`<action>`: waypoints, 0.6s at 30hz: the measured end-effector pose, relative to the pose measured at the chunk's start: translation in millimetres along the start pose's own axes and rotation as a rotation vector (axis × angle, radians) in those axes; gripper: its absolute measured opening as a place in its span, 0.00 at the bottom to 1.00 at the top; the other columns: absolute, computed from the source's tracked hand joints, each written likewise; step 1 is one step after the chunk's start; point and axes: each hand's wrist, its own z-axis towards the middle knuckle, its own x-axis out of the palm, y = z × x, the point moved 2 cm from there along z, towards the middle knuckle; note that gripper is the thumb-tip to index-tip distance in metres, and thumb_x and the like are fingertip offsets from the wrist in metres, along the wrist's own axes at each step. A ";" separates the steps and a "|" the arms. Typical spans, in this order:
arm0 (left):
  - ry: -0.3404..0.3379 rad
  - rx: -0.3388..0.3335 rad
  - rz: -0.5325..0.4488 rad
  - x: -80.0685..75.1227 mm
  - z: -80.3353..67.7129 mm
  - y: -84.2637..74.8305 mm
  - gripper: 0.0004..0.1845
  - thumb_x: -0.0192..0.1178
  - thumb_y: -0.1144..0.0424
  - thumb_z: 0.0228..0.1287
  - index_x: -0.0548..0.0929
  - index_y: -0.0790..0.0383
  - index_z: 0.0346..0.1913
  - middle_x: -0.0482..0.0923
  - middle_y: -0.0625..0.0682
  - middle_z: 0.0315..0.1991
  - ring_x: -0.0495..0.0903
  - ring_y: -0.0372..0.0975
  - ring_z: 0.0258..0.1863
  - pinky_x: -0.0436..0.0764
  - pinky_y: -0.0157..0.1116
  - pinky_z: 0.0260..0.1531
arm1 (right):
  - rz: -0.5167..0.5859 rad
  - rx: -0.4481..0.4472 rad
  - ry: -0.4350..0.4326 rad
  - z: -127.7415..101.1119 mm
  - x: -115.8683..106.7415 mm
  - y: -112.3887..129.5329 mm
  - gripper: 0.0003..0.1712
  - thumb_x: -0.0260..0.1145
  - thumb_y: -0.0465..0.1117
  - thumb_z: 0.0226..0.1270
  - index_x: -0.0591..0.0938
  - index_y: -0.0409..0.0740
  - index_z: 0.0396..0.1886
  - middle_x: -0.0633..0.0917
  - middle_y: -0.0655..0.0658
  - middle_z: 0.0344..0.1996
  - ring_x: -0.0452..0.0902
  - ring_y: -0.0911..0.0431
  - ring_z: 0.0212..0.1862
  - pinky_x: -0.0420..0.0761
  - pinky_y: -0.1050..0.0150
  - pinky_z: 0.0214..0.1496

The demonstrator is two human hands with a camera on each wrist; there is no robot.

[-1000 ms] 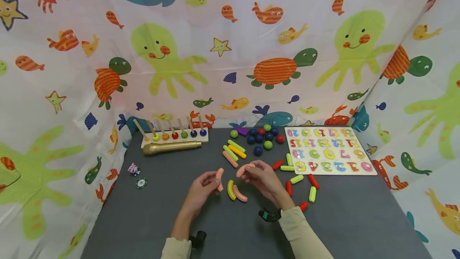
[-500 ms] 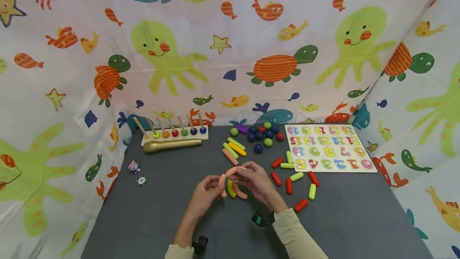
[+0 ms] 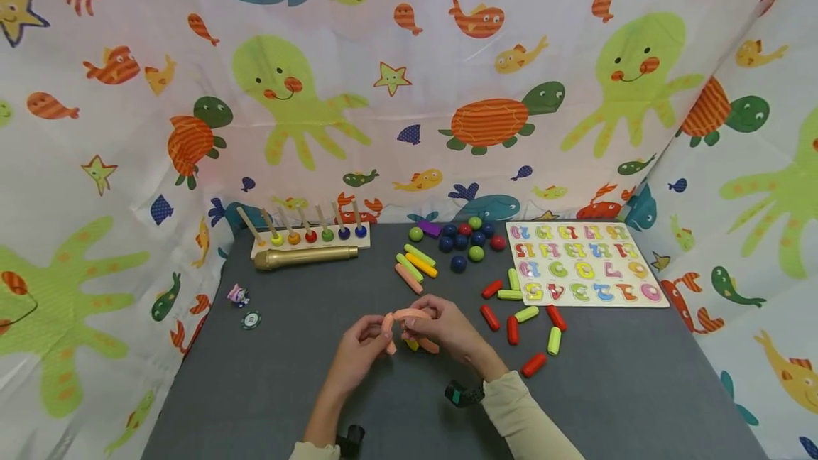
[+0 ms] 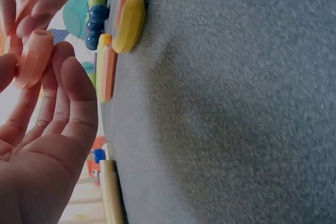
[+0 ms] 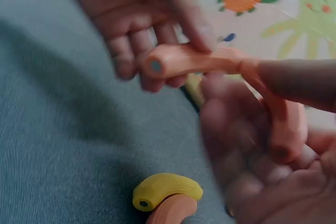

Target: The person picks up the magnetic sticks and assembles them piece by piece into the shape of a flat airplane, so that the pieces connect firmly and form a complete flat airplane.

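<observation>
Two curved salmon-orange pieces (image 3: 409, 315) joined end to end, left hand (image 3: 359, 352) and right hand (image 3: 447, 329) each pinching one.

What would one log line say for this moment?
left hand: holds pink curved piece | right hand: holds second pink curved piece | ends meeting

five red pegs (image 3: 490, 316), one microphone (image 3: 305, 258)

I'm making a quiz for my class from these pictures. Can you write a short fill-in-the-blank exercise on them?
1. Each hand holds a curved piece coloured ____.
2. On the mat under the hands, beside another curved piece, lies a curved ____ piece.
3. The gold microphone lies in front of the board with ____.
4. The number puzzle lies on the person's ____ side.

Missing words: orange; yellow; pegs; right
</observation>
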 end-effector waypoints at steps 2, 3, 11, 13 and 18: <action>0.002 0.003 0.005 -2.3 -1.3 1.2 0.19 0.65 0.62 0.79 0.80 0.71 0.64 0.85 0.66 0.47 0.86 0.44 0.39 0.84 0.37 0.41 | -0.165 -0.016 0.018 -0.6 4.8 0.9 0.16 0.72 0.41 0.78 0.85 0.35 0.56 0.90 0.37 0.41 0.86 0.49 0.39 0.85 0.55 0.48; 0.003 0.008 0.008 -3.2 -1.9 1.5 0.20 0.65 0.61 0.79 0.80 0.71 0.64 0.85 0.65 0.47 0.86 0.44 0.40 0.84 0.37 0.42 | -0.239 -0.028 0.017 -0.3 7.0 1.0 0.15 0.72 0.42 0.77 0.88 0.37 0.55 0.89 0.38 0.39 0.83 0.50 0.38 0.83 0.58 0.43; -0.046 -0.013 0.025 -10.5 -6.3 3.1 0.19 0.65 0.63 0.79 0.80 0.70 0.64 0.84 0.64 0.47 0.86 0.44 0.39 0.84 0.37 0.42 | -0.341 -0.062 -0.104 4.3 12.2 5.7 0.15 0.72 0.43 0.77 0.89 0.35 0.52 0.89 0.39 0.35 0.80 0.45 0.34 0.76 0.64 0.37; -0.056 -0.009 0.033 -12.3 -8.1 1.9 0.19 0.65 0.64 0.79 0.80 0.71 0.64 0.84 0.63 0.46 0.86 0.44 0.38 0.84 0.36 0.42 | -0.322 -0.080 -0.124 5.8 12.0 8.0 0.15 0.71 0.43 0.78 0.88 0.36 0.55 0.89 0.41 0.40 0.81 0.44 0.38 0.78 0.62 0.41; -0.053 -0.002 0.048 -14.5 -9.7 -2.3 0.19 0.64 0.63 0.80 0.80 0.72 0.64 0.84 0.62 0.46 0.86 0.44 0.38 0.84 0.37 0.42 | -0.318 -0.137 -0.129 9.5 14.9 13.8 0.16 0.70 0.41 0.79 0.87 0.41 0.60 0.87 0.43 0.52 0.80 0.48 0.41 0.78 0.62 0.42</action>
